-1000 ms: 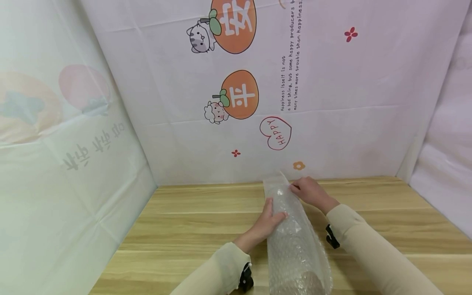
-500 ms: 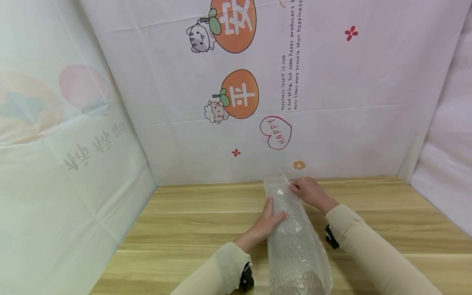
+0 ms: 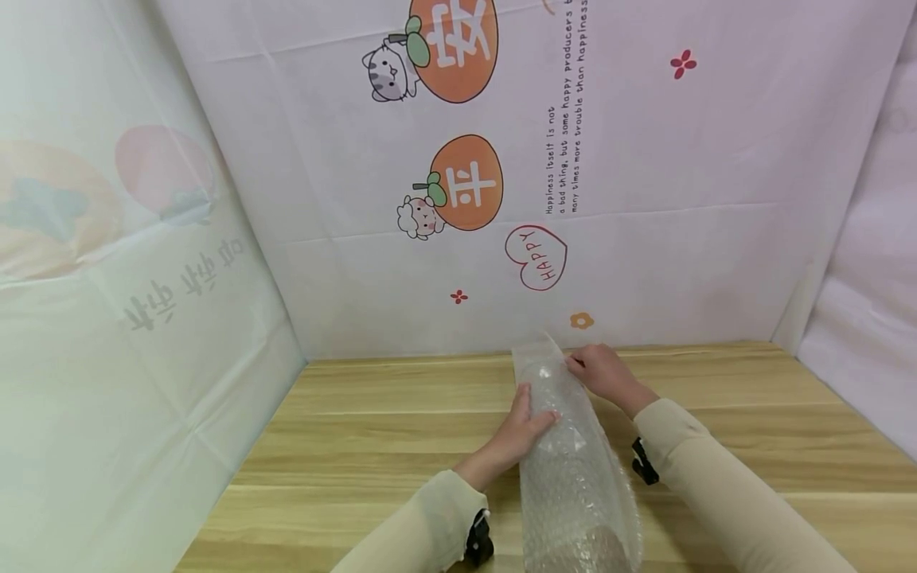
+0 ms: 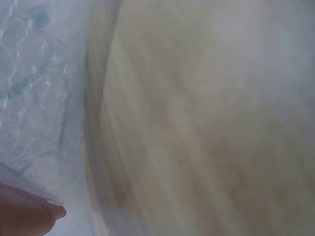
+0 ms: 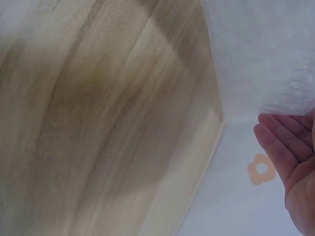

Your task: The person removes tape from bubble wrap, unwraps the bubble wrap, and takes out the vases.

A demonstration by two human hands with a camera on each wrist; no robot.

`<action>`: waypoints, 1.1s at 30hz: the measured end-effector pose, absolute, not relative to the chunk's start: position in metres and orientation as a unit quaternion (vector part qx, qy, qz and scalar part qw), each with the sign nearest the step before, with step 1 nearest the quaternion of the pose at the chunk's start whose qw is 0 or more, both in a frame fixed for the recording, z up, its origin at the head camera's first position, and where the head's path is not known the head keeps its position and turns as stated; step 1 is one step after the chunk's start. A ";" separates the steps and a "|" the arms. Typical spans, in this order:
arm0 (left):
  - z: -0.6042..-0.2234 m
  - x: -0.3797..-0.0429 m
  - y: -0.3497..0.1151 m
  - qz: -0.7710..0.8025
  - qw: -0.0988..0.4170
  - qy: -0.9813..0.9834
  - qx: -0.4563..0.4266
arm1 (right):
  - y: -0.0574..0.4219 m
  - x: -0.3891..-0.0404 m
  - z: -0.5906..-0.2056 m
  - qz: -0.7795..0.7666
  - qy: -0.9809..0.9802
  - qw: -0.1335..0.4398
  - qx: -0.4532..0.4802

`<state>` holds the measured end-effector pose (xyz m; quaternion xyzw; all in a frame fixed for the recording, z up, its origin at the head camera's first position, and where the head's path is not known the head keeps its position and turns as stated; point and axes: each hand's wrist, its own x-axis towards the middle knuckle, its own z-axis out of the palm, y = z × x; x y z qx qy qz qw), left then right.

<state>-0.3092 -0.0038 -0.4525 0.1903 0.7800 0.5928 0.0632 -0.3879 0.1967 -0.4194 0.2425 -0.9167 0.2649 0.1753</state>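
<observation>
A long piece of clear bubble wrap (image 3: 573,469) lies lengthwise on the table, its far end reaching the back edge. Something brownish (image 3: 591,549) shows dimly through it at the bottom of the head view; its kind cannot be made out. My left hand (image 3: 519,434) holds the wrap's left side, thumb across the top. In the left wrist view one fingertip (image 4: 32,214) rests against the bubble wrap (image 4: 39,98). Near the far end, my right hand (image 3: 605,372) pinches the right edge. Several bent fingers of the right hand (image 5: 295,157) show below the bubble wrap (image 5: 266,59) in the right wrist view.
The wood-grain table (image 3: 387,446) extends to both sides of the wrap. A white printed cloth (image 3: 645,239) hangs right behind the table's back edge. More cloth hangs at the left (image 3: 143,398) and right (image 3: 867,318).
Both hands keep their places on the bubble wrap. The near right edge of the wrap has shifted very slightly to the left.
</observation>
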 end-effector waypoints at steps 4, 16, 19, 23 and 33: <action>-0.451 -0.308 -0.004 0.593 0.067 0.780 0.190 | 0.200 -0.388 -0.420 0.278 -0.917 0.171 0.230; -0.446 -0.308 -0.005 0.599 0.062 0.775 0.193 | 0.210 -0.389 -0.421 0.319 -0.909 0.143 0.227; -0.447 -0.308 -0.005 0.601 0.062 0.773 0.195 | 0.213 -0.388 -0.423 0.337 -0.907 0.126 0.217; -0.448 -0.308 -0.005 0.601 0.062 0.773 0.194 | 0.219 -0.384 -0.425 0.362 -0.905 0.098 0.201; -0.448 -0.306 -0.004 0.606 0.060 0.769 0.193 | 0.230 -0.376 -0.423 0.393 -0.899 0.051 0.185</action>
